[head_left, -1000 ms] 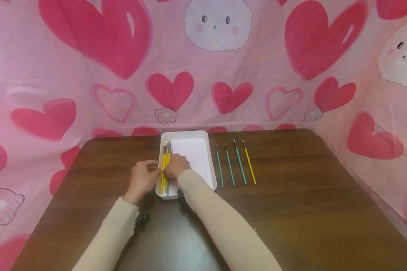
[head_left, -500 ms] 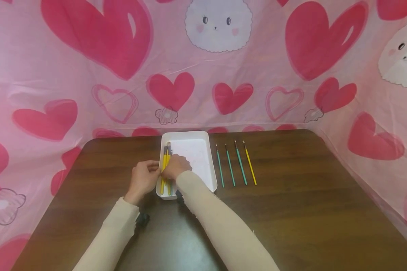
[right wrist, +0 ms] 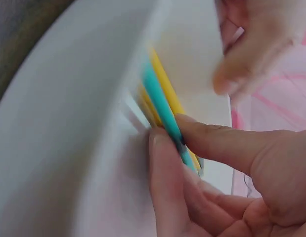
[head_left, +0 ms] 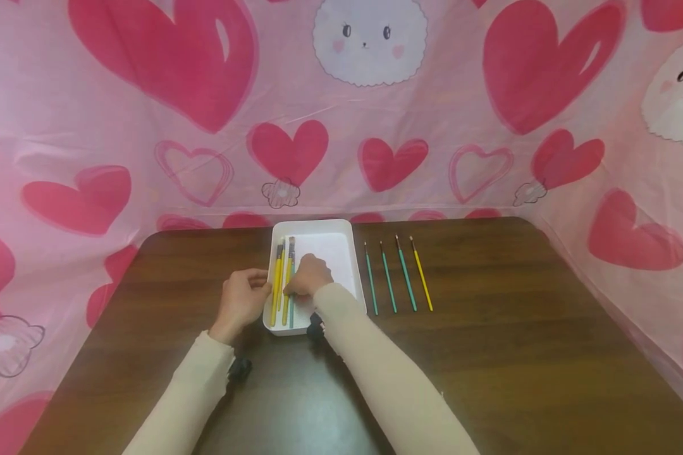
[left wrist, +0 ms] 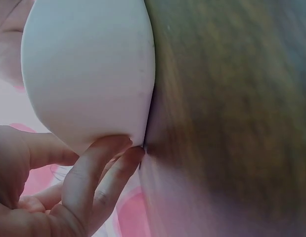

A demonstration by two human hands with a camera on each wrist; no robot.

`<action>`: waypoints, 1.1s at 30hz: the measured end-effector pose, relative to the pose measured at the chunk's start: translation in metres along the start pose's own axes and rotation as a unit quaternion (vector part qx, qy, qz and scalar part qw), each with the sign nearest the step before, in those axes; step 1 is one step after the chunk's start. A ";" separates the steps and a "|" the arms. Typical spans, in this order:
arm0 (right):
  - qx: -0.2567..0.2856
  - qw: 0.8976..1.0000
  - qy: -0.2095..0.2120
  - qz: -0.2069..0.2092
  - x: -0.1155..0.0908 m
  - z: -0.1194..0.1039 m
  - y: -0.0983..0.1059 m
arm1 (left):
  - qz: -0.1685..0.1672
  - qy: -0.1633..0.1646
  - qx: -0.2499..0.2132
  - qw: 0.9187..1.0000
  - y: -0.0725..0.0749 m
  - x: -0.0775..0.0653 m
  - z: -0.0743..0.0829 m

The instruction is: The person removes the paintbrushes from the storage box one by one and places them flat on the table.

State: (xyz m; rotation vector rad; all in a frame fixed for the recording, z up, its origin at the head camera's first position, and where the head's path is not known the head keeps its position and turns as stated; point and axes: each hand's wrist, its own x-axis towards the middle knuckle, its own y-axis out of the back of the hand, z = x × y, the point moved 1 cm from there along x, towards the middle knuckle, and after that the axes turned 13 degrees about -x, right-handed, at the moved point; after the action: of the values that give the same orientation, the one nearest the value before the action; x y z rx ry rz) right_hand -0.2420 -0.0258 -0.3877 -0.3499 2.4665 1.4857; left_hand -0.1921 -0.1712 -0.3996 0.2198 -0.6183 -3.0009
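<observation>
In the head view a white tray (head_left: 347,253) stands on the table, with yellow paintbrushes (head_left: 276,284) and a teal paintbrush (head_left: 292,309) lying lengthwise in its left half. My left hand (head_left: 241,303) holds the tray's left wall. The left wrist view shows its fingertips (left wrist: 113,140) against the outer wall, and in the right wrist view the thumb comes over the rim. Inside the tray, my right hand (head_left: 310,275) pinches the teal brush (right wrist: 162,101) and a yellow brush beside it between thumb and fingers. Its fingers partly hide the brushes' ends in the right wrist view.
To the right of the tray, three teal paintbrushes (head_left: 405,281) and a yellow one (head_left: 422,275) lie side by side on the brown wooden table (head_left: 518,354). Behind the table and at its sides hangs a pink cloth (head_left: 341,183) with hearts.
My right hand has shifted slightly right inside the tray, and a yellow and a teal brush have moved with it, spreading apart from the others. The left hand stays at the wall.
</observation>
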 end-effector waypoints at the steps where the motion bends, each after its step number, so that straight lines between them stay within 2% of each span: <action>1: 0.003 1.000 -0.001 -0.006 0.001 0.002 0.002 | -0.001 0.003 -0.001 1.000 0.000 0.000 0.000; 6: 0.008 1.000 0.004 -0.020 0.003 0.009 0.013 | 0.000 0.013 -0.002 1.000 0.001 0.000 0.000; 17: 0.092 0.994 0.056 0.023 -0.014 0.032 0.035 | 0.005 0.022 0.003 1.000 -0.001 0.001 -0.001; 20: 0.106 0.992 0.054 0.028 -0.016 0.040 0.038 | 0.007 0.020 0.002 1.000 -0.002 0.002 -0.001; 26: 0.153 0.987 0.046 0.013 -0.019 0.056 0.045 | 0.010 0.013 0.003 1.000 -0.003 0.001 -0.002; 33: 0.174 0.984 0.042 0.023 -0.022 0.074 0.051 | 0.010 0.015 0.005 1.000 -0.002 0.001 -0.001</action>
State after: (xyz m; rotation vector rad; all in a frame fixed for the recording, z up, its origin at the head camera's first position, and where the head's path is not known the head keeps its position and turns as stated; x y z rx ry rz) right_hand -0.2315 0.0649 -0.3713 -0.2924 2.7518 1.0416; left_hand -0.1933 -0.1699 -0.4019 0.2577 -0.6285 -2.9692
